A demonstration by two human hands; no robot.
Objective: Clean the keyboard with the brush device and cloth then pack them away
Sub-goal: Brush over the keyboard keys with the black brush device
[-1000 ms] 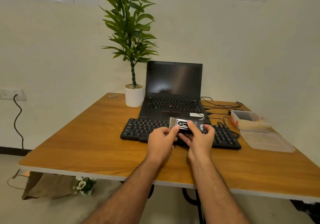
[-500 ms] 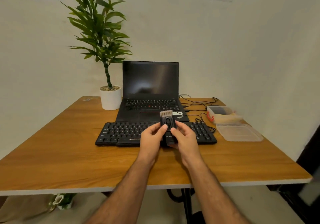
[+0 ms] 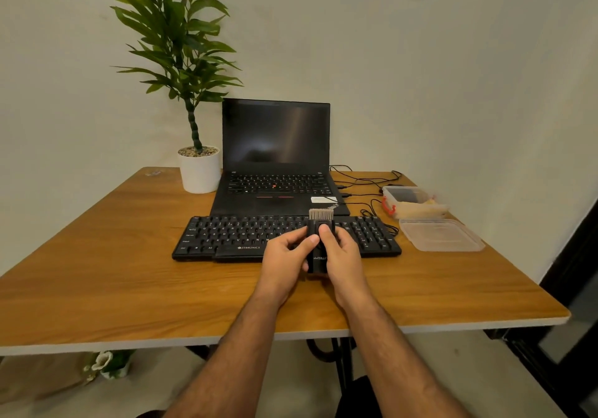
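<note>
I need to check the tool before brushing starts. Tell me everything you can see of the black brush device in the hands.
The small black rectangular brush device looks like plastic, with a row of pale bristles on its far end, pointing away from the person. Faint lettering marks its lower body. It is held upright above the black keyboard, near its front edge. The left hand grips its left side and the right hand its right, thumb on an oval button.
</note>
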